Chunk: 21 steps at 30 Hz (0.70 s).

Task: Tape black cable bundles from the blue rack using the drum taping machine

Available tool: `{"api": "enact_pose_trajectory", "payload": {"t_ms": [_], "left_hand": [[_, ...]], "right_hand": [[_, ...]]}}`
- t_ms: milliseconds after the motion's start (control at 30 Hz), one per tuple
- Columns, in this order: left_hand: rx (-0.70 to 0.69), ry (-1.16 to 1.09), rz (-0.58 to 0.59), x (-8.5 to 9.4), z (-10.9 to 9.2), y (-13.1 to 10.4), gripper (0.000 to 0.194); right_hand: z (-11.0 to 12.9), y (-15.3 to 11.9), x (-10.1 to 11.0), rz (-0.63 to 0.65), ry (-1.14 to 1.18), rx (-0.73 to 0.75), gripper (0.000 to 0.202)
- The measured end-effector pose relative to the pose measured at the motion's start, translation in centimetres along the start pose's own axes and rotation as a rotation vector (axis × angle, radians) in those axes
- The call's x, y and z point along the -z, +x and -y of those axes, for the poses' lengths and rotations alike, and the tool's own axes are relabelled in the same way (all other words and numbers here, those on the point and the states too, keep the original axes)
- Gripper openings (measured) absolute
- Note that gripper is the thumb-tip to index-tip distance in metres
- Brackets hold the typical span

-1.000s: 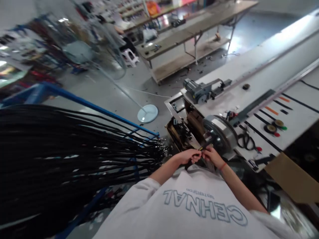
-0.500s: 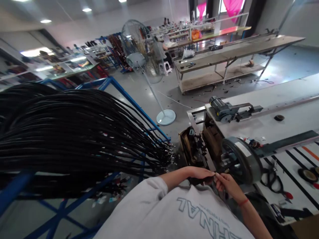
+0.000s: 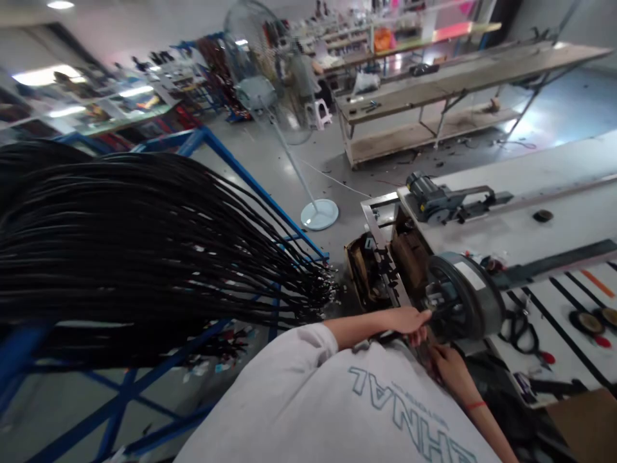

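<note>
My left hand (image 3: 411,321) is in front of my body with its fingers curled and its thumb pointing right. A dark strip (image 3: 385,336) shows under its wrist and seems to run into the fingers. Lower and to the right, my right hand (image 3: 449,368) is close to my shirt, its fingers bent. Whatever the right fingers hold is hidden. Just beyond both hands stands a machine with a large dark wheel (image 3: 465,296), at the end of the worktable (image 3: 554,238). The hands are apart from each other.
To the left, a blue metal rack (image 3: 255,183) carries a thick bundle of black cords (image 3: 135,238). Scissors (image 3: 523,334), tape rolls (image 3: 587,321) and a small motor unit (image 3: 436,199) are on the worktable. A standing fan (image 3: 319,214) and a long bench (image 3: 434,96) are ahead.
My hands have come apart after meeting at the fingertips. The left hand has risen slightly, and the right has dropped toward my body. The view has tilted down a little.
</note>
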<state>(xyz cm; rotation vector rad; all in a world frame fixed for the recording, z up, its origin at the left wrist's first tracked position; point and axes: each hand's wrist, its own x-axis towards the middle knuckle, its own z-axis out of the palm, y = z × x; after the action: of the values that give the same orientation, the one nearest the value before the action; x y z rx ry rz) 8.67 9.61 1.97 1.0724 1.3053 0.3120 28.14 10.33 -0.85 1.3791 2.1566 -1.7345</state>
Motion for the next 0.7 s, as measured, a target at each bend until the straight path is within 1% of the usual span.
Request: {"api": "enact_pose_trajectory", "payload": {"t_ms": [33,100,167,233,300,333,400,467,500,533,567,600,633,700], "left_hand": [[0.067,-0.141,0.02,0.0,0.2,0.7,0.058],[0.151,-0.396,-0.01,-0.5,0.8,2.5,0.042],[0.172,-0.591,-0.067,-1.5,1.2,4.1,0.03],[0.183,-0.745,-0.139,-2.5,1.5,5.2,0.028],[0.168,-0.835,-0.202,-3.0,1.4,5.7,0.026],[0.15,-0.853,-0.211,-3.1,1.3,5.7,0.025],[0.106,-0.797,-0.217,-2.7,1.2,5.5,0.021],[0.065,-0.575,-0.231,-1.7,1.5,4.2,0.021],[0.032,-0.426,-0.246,-1.1,2.0,3.1,0.021],[-0.022,-0.269,-0.248,-0.4,2.5,1.7,0.022],[-0.116,-0.144,-0.268,0.3,3.1,-0.1,0.022],[-0.207,-0.061,-0.259,0.9,3.7,-2.1,0.024],[-0.27,-0.02,-0.217,1.5,4.3,-4.1,0.029],[-0.385,-0.043,-0.104,2.1,4.7,-8.0,0.041]], "right_hand": [[0.3,-0.8,-0.3,-0.024,0.073,-0.029,0.043],[1.4,-2.3,-0.9,-0.068,0.266,-0.082,0.047],[2.8,-3.4,-1.2,-0.092,0.426,-0.099,0.05],[4.0,-4.1,-1.2,-0.104,0.505,-0.091,0.052],[4.8,-4.6,-1.1,-0.107,0.562,-0.089,0.053],[5.2,-4.8,-1.0,-0.105,0.587,-0.091,0.054],[5.8,-5.1,-0.9,-0.096,0.625,-0.09,0.053],[6.4,-5.4,-0.8,-0.081,0.649,-0.072,0.052],[6.8,-5.6,-0.7,-0.079,0.662,-0.057,0.051],[7.2,-5.7,-0.6,-0.08,0.68,-0.041,0.05],[7.7,-5.8,-0.6,-0.082,0.704,-0.028,0.049],[8.2,-5.9,-0.5,-0.078,0.738,-0.021,0.048],[8.7,-5.8,-0.5,-0.063,0.778,-0.022,0.05],[9.7,-5.5,-0.7,0.027,0.856,-0.042,0.056]]}}
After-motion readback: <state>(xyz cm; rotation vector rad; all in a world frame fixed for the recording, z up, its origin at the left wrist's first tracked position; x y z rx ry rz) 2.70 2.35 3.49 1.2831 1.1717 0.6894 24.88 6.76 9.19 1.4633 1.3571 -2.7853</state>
